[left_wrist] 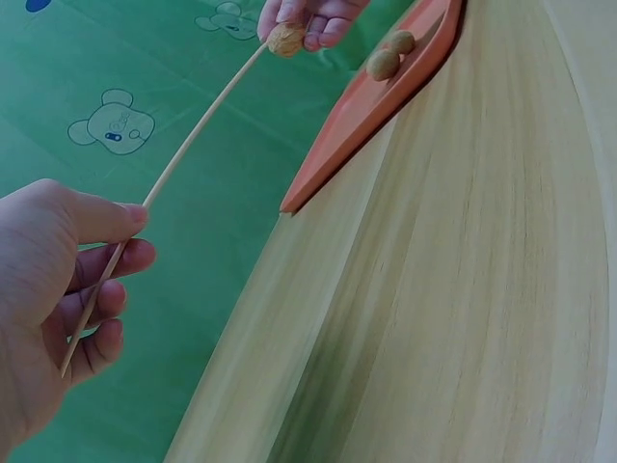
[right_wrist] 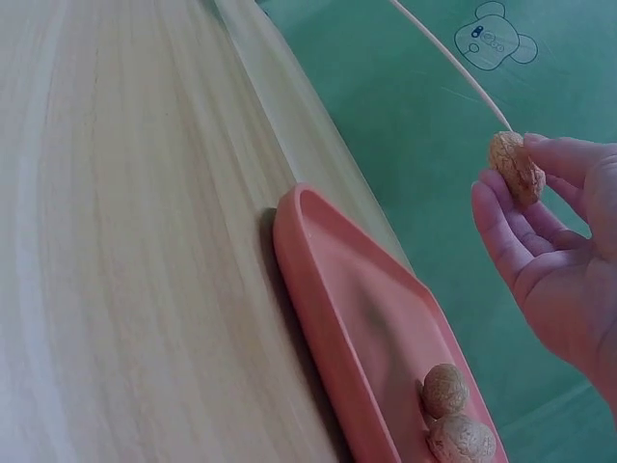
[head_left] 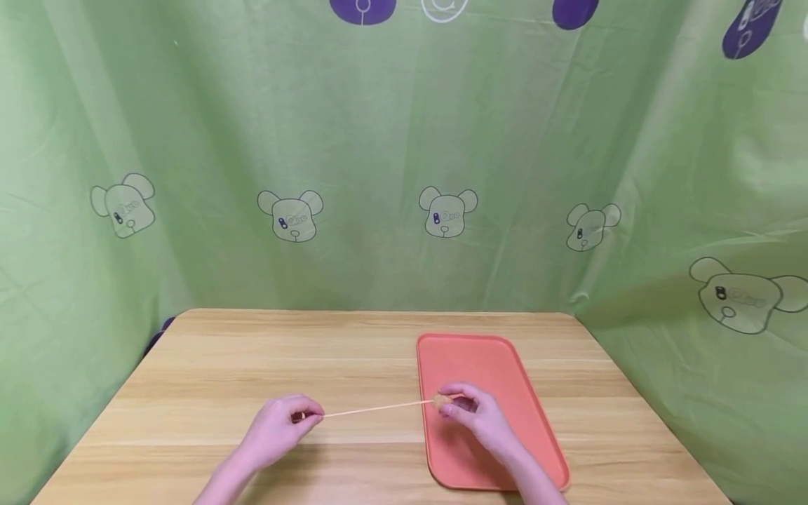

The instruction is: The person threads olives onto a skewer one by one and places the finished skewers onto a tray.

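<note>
A thin wooden skewer [head_left: 372,409] runs between my two hands above the table. My left hand [head_left: 282,426] pinches it between thumb and fingers, and its rear end lies along the palm in the left wrist view. My right hand [head_left: 477,415] holds a brown, wrinkled, roundish ball [right_wrist: 519,172] between thumb and fingertips. The skewer's far end meets this ball; how deep it goes in, I cannot tell. Below the right hand lies a coral-pink tray [head_left: 486,365]. Two similar brown balls [left_wrist: 383,65] sit in it, hidden from the head view.
Under everything is a light wood-grain table [head_left: 303,358], its tray on the right half. A green curtain [head_left: 366,140] printed with bear heads hangs behind the table and along both sides.
</note>
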`<action>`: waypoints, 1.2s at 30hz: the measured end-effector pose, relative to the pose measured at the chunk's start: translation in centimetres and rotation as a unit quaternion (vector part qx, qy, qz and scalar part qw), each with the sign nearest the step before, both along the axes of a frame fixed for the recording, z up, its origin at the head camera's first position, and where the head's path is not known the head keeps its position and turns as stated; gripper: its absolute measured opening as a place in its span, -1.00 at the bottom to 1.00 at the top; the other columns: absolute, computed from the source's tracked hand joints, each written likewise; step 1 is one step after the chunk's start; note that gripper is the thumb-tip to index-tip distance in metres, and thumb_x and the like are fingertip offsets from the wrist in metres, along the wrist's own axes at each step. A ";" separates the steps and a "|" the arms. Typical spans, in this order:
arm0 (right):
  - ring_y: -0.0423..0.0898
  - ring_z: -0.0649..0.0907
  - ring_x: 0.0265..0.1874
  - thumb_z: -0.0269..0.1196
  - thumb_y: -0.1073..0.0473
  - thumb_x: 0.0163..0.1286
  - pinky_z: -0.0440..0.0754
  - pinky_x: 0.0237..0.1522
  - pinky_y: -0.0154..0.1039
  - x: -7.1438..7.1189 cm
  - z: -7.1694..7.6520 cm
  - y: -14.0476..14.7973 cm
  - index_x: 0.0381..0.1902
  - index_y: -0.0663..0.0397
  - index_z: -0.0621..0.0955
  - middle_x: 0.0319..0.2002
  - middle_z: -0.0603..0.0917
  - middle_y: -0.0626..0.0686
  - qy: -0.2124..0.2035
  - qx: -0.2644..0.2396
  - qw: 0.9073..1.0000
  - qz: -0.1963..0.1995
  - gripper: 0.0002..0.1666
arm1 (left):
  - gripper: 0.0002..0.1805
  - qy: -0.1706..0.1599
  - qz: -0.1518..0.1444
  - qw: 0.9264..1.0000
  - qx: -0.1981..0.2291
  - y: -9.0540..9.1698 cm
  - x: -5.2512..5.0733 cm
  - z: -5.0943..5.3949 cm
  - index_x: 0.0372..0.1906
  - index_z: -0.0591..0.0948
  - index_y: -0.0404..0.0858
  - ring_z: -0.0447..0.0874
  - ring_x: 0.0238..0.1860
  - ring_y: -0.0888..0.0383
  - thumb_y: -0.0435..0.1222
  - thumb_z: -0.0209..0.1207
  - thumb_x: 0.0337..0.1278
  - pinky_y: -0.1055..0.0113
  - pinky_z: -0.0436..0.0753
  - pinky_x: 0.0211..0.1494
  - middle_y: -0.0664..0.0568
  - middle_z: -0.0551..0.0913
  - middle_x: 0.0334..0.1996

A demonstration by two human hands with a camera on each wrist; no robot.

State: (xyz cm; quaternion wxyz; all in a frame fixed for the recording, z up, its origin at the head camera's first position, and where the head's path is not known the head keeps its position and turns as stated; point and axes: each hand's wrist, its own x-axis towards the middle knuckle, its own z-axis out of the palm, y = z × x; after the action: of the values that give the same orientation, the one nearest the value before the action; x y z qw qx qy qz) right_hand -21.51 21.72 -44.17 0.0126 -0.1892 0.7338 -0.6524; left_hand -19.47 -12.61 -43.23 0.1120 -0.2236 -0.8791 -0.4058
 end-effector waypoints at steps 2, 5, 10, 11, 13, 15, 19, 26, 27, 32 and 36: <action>-0.18 0.64 -0.36 0.20 0.41 0.22 0.62 -0.23 -0.17 0.0 -0.1 0.1 -0.03 0.63 0.41 -0.29 0.61 0.29 0.017 -0.003 1.000 0.009 -0.58 | -0.97 -0.001 0.001 1.000 0.000 0.0 0.0 0.0 -0.40 0.69 -0.17 0.45 -0.47 0.38 -0.31 0.27 0.02 0.44 0.49 -0.40 0.25 0.62 -0.45; -0.15 0.64 -0.37 0.19 0.40 0.23 0.62 -0.25 -0.14 0.0 -0.1 0.1 -0.06 0.62 0.43 -0.31 0.60 0.34 0.034 0.000 0.999 0.016 -0.62 | -0.97 -0.006 0.000 1.000 0.002 0.0 0.0 0.0 -0.39 0.69 -0.17 0.45 -0.47 0.38 -0.31 0.27 0.03 0.44 0.49 -0.40 0.25 0.62 -0.44; -0.09 0.65 -0.36 0.20 0.38 0.24 0.62 -0.25 -0.14 0.1 -0.1 0.1 -0.07 0.58 0.46 -0.31 0.58 0.42 0.043 0.015 0.999 0.019 -0.64 | -0.97 -0.008 -0.002 1.000 0.004 -0.1 0.1 0.0 -0.39 0.69 -0.17 0.46 -0.46 0.37 -0.31 0.27 0.03 0.44 0.50 -0.39 0.25 0.62 -0.44; -0.08 0.65 -0.36 0.20 0.38 0.24 0.62 -0.25 -0.13 0.1 -0.1 0.1 -0.07 0.58 0.46 -0.31 0.58 0.43 0.043 0.016 0.999 0.019 -0.64 | -0.97 -0.007 -0.002 1.000 0.004 -0.1 0.1 0.0 -0.39 0.69 -0.17 0.46 -0.46 0.37 -0.31 0.27 0.02 0.43 0.50 -0.39 0.25 0.62 -0.44; -0.09 0.66 -0.35 0.20 0.38 0.24 0.62 -0.24 -0.12 0.2 -0.2 0.1 -0.07 0.57 0.46 -0.31 0.59 0.41 0.039 0.018 0.999 0.018 -0.64 | -0.97 -0.006 -0.002 1.000 0.003 -0.1 0.1 0.0 -0.40 0.69 -0.18 0.46 -0.46 0.37 -0.31 0.27 0.02 0.43 0.50 -0.38 0.25 0.61 -0.44; -0.12 0.65 -0.36 0.22 0.37 0.22 0.61 -0.24 -0.11 0.2 -0.2 0.1 -0.07 0.57 0.47 -0.30 0.61 0.36 0.037 0.024 0.999 0.012 -0.62 | -0.97 -0.004 -0.004 1.000 0.000 -0.1 0.1 -0.1 -0.40 0.69 -0.18 0.47 -0.45 0.37 -0.32 0.28 0.01 0.44 0.51 -0.38 0.26 0.61 -0.44; -0.19 0.64 -0.36 0.28 0.34 0.17 0.62 -0.25 -0.21 0.3 -0.2 -0.1 -0.05 0.50 0.49 -0.27 0.63 0.27 0.025 0.037 0.999 -0.015 -0.58 | -0.96 0.003 -0.009 1.000 -0.008 -0.1 0.0 -0.3 -0.39 0.70 -0.18 0.48 -0.46 0.37 -0.33 0.28 0.00 0.44 0.52 -0.38 0.26 0.60 -0.45; -0.25 0.61 -0.34 0.30 0.42 0.11 0.60 -0.25 -0.33 0.5 -0.2 -0.6 -0.07 0.55 0.48 -0.24 0.59 0.35 0.017 0.018 0.999 -0.030 -0.57 | -0.96 0.008 -0.013 1.000 -0.010 0.0 0.0 -0.4 -0.39 0.70 -0.17 0.50 -0.44 0.36 -0.32 0.27 0.02 0.43 0.53 -0.36 0.25 0.62 -0.44; -0.26 0.61 -0.33 0.29 0.44 0.11 0.59 -0.25 -0.34 0.6 -0.2 -0.6 -0.08 0.57 0.48 -0.25 0.59 0.35 0.021 0.015 0.999 -0.030 -0.58 | -0.96 0.008 -0.013 1.000 -0.011 0.0 0.0 -0.4 -0.39 0.70 -0.17 0.50 -0.44 0.36 -0.32 0.27 0.02 0.43 0.53 -0.36 0.25 0.62 -0.44; -0.23 0.62 -0.31 0.30 0.45 0.09 0.59 -0.24 -0.36 0.7 -0.1 -0.8 -0.10 0.57 0.49 -0.24 0.59 0.35 0.034 0.010 0.999 -0.040 -0.59 | -0.95 0.007 -0.011 1.000 -0.014 0.1 0.0 -0.2 -0.38 0.70 -0.17 0.51 -0.44 0.36 -0.30 0.27 0.03 0.43 0.53 -0.37 0.24 0.63 -0.44; -0.18 0.63 -0.30 0.31 0.43 0.09 0.59 -0.23 -0.36 0.7 0.1 -0.8 -0.11 0.55 0.51 -0.26 0.61 0.33 0.052 0.015 0.998 -0.038 -0.60 | -0.96 0.006 -0.005 1.000 -0.017 0.2 -0.2 -0.1 -0.40 0.71 -0.14 0.50 -0.43 0.37 -0.31 0.27 0.03 0.43 0.53 -0.36 0.25 0.62 -0.44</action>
State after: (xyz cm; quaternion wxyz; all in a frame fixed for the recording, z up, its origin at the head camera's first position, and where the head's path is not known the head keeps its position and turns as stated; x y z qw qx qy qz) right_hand -20.82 20.92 -44.07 -0.0474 -0.1943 0.7498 -0.6307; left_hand -19.65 -12.45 -43.34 0.1113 -0.2318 -0.8842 -0.3900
